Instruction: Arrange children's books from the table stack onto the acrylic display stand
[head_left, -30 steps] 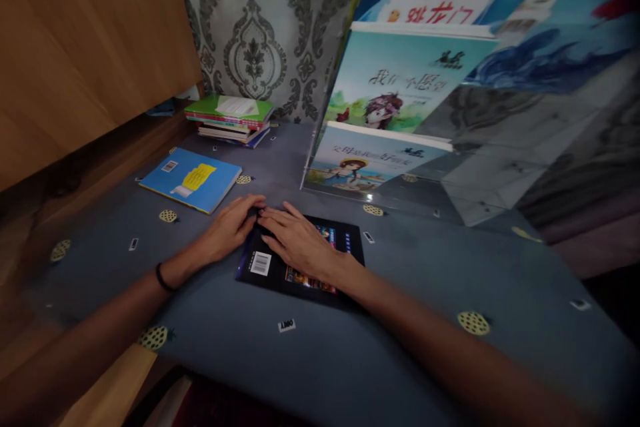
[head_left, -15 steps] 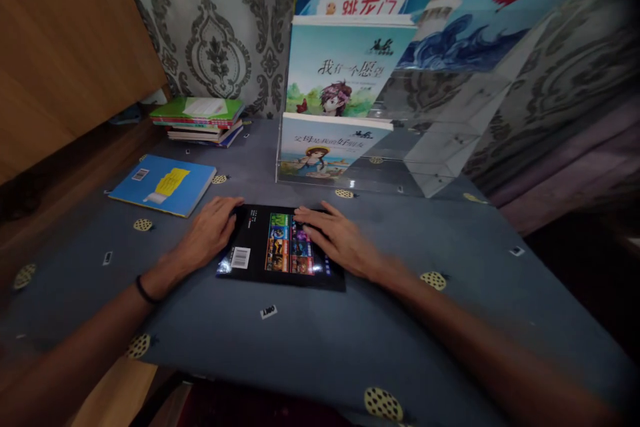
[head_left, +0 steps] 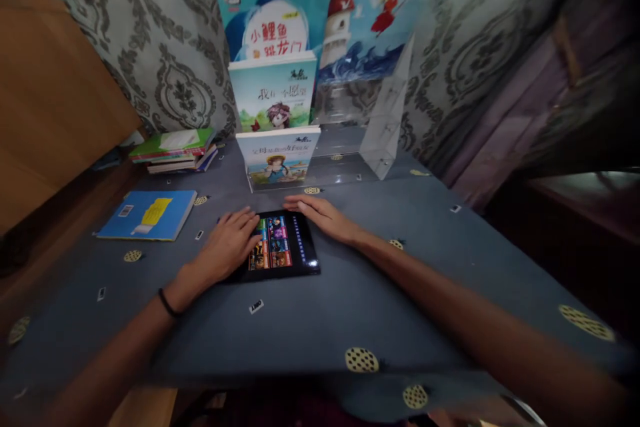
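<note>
A black book (head_left: 303,248) with rows of small coloured pictures lies flat on the table in front of me. My left hand (head_left: 231,240) rests flat over its left part, fingers stretched out, hiding that side of the cover. At the far right corner of the book is my right hand (head_left: 323,215), its fingers extended along the top edge and touching or just above it. Neither hand is wrapped around anything. Left of the book lies a blue book (head_left: 150,215) with a yellow patch and a barcode.
Behind the black book, a clear acrylic stand (head_left: 383,127) holds several picture books, among them a white-edged one (head_left: 277,157) in front. A stack of books (head_left: 175,147) sits at the back left. The grey-blue tablecloth (head_left: 310,340) has pineapple prints. A wooden panel (head_left: 60,100) stands at the left.
My left hand has slid right onto the book's cover. My right hand has moved from on top of the cover to its far right corner. The view has tilted up and shifted right.
</note>
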`<state>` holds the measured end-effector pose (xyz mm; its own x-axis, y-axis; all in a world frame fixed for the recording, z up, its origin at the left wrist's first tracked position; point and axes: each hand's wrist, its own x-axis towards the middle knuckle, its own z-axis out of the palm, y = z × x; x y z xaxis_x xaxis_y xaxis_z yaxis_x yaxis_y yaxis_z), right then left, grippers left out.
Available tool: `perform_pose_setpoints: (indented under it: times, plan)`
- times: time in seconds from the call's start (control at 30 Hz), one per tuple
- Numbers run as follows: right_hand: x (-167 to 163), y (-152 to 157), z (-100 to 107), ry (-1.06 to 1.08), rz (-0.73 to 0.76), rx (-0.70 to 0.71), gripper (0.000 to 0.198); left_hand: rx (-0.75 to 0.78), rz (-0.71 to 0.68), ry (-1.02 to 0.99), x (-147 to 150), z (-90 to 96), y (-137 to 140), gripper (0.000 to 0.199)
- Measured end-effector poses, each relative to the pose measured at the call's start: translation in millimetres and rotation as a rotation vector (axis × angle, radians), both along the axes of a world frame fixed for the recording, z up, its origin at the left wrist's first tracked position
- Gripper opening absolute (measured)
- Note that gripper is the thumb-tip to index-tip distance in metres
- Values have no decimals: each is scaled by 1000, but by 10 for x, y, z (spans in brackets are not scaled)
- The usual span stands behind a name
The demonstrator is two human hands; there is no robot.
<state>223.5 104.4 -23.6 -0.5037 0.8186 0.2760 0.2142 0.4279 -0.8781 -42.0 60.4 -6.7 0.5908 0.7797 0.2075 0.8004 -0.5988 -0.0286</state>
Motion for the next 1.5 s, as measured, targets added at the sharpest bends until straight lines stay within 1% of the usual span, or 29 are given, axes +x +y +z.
perform_pose_setpoints:
  times: [0.1,0.2,0.27,0.37,0.47,0.57,0.67,0.73,0.8,0.87,0.93,1.03,1.1,1.2,1.33,1.4,1.5]
  plan:
    - [3,58,-72,125,29,-81,52,-6,-108,15,300,16,25,40]
    - [4,99,-109,178,44,-101,59,-39,-193,12,525,45,22,41]
    - [2,111,-120,180,53,-99,63,-79,-248,7,599,67,-17,41]
    - [-1,113,-127,149,58,-77,62,-138,-325,6,606,89,-147,43]
    - [4,101,-120,109,56,-42,59,-178,-382,-14,549,93,-339,43]
    - [9,80,-104,62,51,-1,55,-203,-420,-27,489,90,-517,44]
    - [10,58,-93,-6,39,63,51,-208,-423,-30,447,74,-629,46]
    - [10,45,-90,-55,21,116,52,-183,-419,-32,423,50,-663,45]
    - [9,31,-88,-101,2,174,55,-122,-396,-37,389,19,-671,41]
    - [5,17,-84,-141,-8,231,57,-37,-330,-57,340,-10,-657,39]
    - [-1,5,-82,-170,-12,275,56,40,-233,-77,283,-26,-628,43]
    - [-11,-7,-81,-198,-18,305,56,97,-142,-54,217,-20,-586,50]
    - [-12,-15,-80,-214,-21,320,56,125,-151,-6,204,-2,-572,51]
    - [-9,-32,-69,-243,-15,346,57,191,-208,102,221,28,-575,49]
    - [-23,-58,-51,-300,3,393,58,276,-262,242,245,50,-585,42]
    - [-44,-79,-52,-348,16,415,56,297,-274,270,244,48,-580,39]
    - [-80,-143,-51,-445,-2,447,47,329,-290,271,240,24,-573,39]
